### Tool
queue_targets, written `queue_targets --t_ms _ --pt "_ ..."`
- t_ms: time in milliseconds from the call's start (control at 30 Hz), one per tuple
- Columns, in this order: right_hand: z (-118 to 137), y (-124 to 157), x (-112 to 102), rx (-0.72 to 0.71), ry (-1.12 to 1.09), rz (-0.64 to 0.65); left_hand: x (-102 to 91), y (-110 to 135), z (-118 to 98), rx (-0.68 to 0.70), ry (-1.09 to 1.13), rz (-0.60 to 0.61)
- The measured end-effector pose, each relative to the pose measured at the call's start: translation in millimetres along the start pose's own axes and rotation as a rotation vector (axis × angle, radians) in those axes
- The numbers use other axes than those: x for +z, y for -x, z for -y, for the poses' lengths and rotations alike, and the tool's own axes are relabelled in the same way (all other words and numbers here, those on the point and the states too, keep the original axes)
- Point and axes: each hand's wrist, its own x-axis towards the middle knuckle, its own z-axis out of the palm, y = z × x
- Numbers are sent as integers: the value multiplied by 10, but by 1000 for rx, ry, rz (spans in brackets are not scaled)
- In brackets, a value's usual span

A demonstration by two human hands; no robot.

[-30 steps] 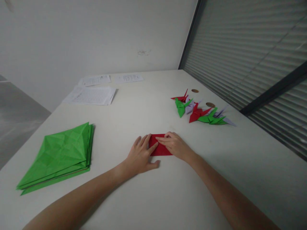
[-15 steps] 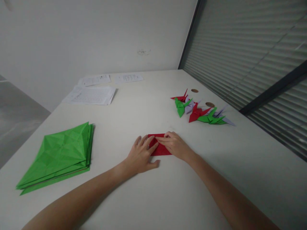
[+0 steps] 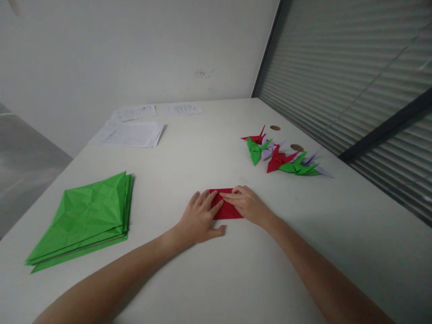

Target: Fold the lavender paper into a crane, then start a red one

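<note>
A small folded red paper [image 3: 227, 210] lies flat on the white table [image 3: 236, 270] in front of me. My left hand [image 3: 199, 218] rests flat on its left part, fingers stretched out and spread. My right hand [image 3: 248, 204] lies on its right part, fingers extended leftward and pressing the paper down. The fingertips of both hands nearly meet over the paper. Neither hand lifts or grips the sheet.
A stack of creased green paper sheets [image 3: 84, 220] lies at the left. Several folded paper cranes [image 3: 280, 155] in red, green and lilac sit at the right near the blinds. White printed papers [image 3: 130, 132] lie at the far end. Two brown round spots [image 3: 297, 147] are by the cranes.
</note>
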Motion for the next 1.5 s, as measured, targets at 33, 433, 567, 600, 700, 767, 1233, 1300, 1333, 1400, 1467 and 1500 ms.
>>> queue_targets --t_ms 33,433,567,600,700,767,1233,1300,1333,1400,1467,1500 --pt "1 -1 -3 1 -2 -1 -2 -1 0 0 -1 2" --pt "-6 3 19 4 -21 -12 -7 -4 -6 -19 -9 23" --pt "2 -3 13 10 -17 -1 -17 -8 -7 -14 -19 21" --pt "3 -4 12 13 -16 1 -19 -10 -7 -12 -21 20" --pt "5 -8 7 13 -13 7 -21 -15 -4 -9 -26 18" --pt "4 -10 2 7 -13 12 -17 -16 1 -8 -24 14" --pt "-3 -17 12 14 -23 11 26 -26 60 64 75 29" --pt "-6 -19 13 17 -31 13 25 -27 67 66 89 43" --pt "-8 -20 14 20 -36 14 23 -27 68 68 92 51" --pt "-11 -19 18 26 -49 17 18 -27 67 75 92 65" --pt "-10 -17 17 26 -57 29 14 -28 66 85 87 76" --pt "-7 -17 13 29 -63 36 13 -30 66 87 82 77"
